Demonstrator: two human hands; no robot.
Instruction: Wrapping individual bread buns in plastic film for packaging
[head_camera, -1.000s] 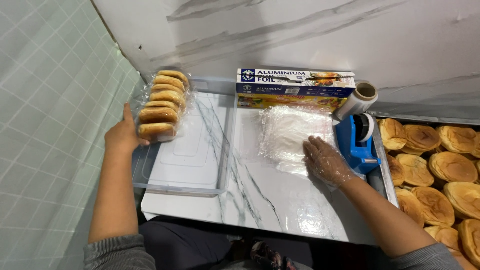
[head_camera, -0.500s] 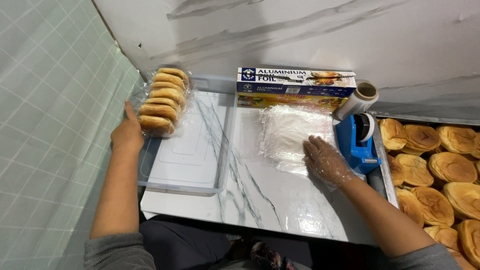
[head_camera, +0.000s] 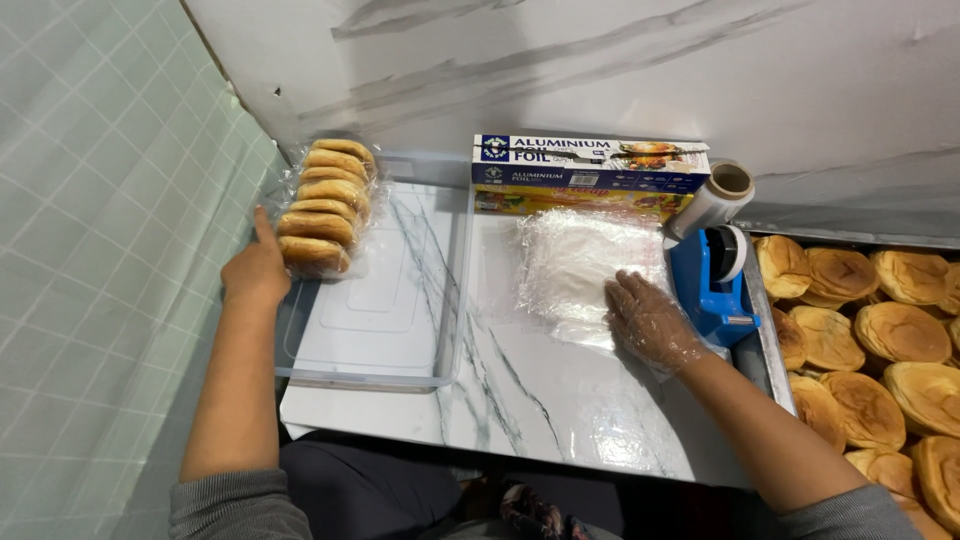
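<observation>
My left hand (head_camera: 256, 270) rests at the left rim of a clear plastic tub (head_camera: 370, 375), just left of a wrapped pack of buns (head_camera: 322, 205) that lies in the tub's far left corner. Its fingers are loosely curled with the forefinger pointing up, and it holds nothing. My right hand (head_camera: 650, 320), in a thin clear glove, lies flat with fingers spread on the near right corner of a stack of clear plastic sheets (head_camera: 585, 265) on the marble-look table.
A long foil box (head_camera: 590, 170) lies at the back against the wall. A cling film roll (head_camera: 712, 200) and a blue tape dispenser (head_camera: 712, 280) stand right of the sheets. A tray of many loose buns (head_camera: 880, 350) fills the right side. A green tiled wall (head_camera: 100, 250) is at left.
My left hand has let go of the pack of buns and drawn back to the tub's left rim. The pack now lies further back in the tub. The right hand has stayed put.
</observation>
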